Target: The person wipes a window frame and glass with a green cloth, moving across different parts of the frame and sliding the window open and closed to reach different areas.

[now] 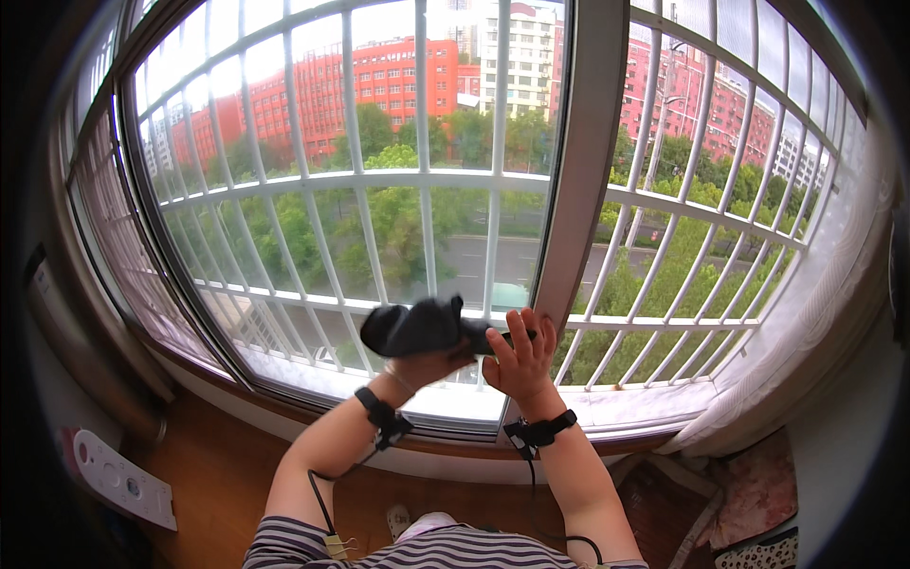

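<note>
In front of a barred sliding window (341, 235), both my hands are raised at the middle of the view. A dark, crumpled cloth (419, 328) lies over my left hand (430, 363), which is partly hidden beneath it. The cloth's narrower end reaches right towards my right hand (522, 348). My right hand has its fingers spread and raised, close to the window's vertical frame (586, 156); a dark piece shows behind its fingers, and whether it grips that piece is unclear. Each wrist wears a black strap with a small cabled device.
White bars (498, 242) stand outside the glass. A pale curtain (803, 370) hangs at the right. Below the window runs a sill ledge (640, 409). On the wooden floor (234, 491), a white panel-like object (124, 480) stands at lower left; patterned fabric (757, 491) lies at lower right.
</note>
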The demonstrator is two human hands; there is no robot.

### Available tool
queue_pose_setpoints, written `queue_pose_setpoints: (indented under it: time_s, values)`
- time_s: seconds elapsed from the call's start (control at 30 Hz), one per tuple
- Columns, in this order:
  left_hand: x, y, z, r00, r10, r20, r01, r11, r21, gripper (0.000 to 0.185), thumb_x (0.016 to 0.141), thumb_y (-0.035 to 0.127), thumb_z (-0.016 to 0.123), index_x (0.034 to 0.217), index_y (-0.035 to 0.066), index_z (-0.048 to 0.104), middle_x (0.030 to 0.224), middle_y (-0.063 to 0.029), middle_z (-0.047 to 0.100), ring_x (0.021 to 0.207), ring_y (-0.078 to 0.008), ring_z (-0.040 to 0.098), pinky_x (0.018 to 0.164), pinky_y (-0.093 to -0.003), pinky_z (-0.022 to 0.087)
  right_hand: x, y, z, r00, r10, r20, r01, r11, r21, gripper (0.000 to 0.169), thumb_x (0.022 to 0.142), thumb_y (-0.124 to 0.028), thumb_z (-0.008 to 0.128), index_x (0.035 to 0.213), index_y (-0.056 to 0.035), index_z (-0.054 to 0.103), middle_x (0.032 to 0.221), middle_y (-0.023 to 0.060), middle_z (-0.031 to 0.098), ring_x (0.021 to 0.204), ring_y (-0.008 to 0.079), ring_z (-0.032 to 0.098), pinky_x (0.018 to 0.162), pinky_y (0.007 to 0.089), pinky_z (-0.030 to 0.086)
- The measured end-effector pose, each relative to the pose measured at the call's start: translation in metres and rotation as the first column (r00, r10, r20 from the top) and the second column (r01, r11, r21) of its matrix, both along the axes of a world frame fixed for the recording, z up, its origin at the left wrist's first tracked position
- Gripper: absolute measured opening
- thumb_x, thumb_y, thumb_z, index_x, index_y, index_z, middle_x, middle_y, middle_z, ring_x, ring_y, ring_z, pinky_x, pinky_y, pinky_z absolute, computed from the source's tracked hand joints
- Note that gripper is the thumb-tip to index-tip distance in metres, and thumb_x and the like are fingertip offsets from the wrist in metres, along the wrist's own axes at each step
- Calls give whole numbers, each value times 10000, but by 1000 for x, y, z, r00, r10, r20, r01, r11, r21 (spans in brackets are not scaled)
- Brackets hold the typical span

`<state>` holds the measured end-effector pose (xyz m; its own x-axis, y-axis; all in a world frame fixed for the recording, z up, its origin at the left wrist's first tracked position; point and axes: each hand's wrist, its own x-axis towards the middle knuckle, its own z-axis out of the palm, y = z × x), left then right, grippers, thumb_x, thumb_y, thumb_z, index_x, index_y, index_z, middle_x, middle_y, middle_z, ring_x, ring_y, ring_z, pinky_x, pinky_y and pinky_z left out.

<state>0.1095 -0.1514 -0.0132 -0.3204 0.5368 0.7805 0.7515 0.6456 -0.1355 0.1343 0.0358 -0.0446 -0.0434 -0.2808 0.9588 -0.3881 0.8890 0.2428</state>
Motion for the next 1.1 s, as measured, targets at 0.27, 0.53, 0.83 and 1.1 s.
queue_pose_setpoints:
  time_s: [0.27, 0.53, 0.83, 1.1]
  values:
    - [-40, -1, 180, 833, 495, -247, -310, 787, 533, 647, 762, 513, 651, 1327, 223, 526, 1522, -224, 234, 1252, -507, 371, 966, -651, 310, 0, 6, -2, 999, -47, 8, 47, 999, 27, 402, 966, -356, 380, 1283, -158, 530, 1439, 158, 415, 1360, 338, 356, 1100, 523, 240]
    - [-20, 11, 32, 922, 268, -278, -229, 959, 165, 402, 808, 364, 631, 1148, 157, 580, 1374, -245, 422, 1134, -449, 471, 892, -569, 386, 1, 0, -6, 998, 29, 51, -30, 999, 19, 447, 945, -417, 420, 1309, -172, 502, 1417, 177, 419, 1346, 353, 359, 1071, 532, 267]
    - [-9, 54, -2, 959, 19, -283, 3, 997, 77, 304, 871, 253, 577, 1117, 78, 612, 1044, -119, 627, 1028, -278, 575, 918, -360, 428, 8, 11, 3, 961, 253, 112, -252, 967, -25, 489, 784, -468, 641, 1182, -195, 556, 1418, 197, 393, 1303, 441, 358, 1036, 571, 319]
    - [-5, 77, 69, 995, -94, 39, 92, 995, 46, 249, 874, 272, 571, 1041, 94, 619, 984, -147, 632, 919, -321, 608, 840, -398, 470, 6, 13, -3, 963, 264, 59, -257, 961, -98, 539, 862, -492, 562, 1271, -149, 495, 1434, 258, 319, 1308, 507, 330, 1045, 572, 330]
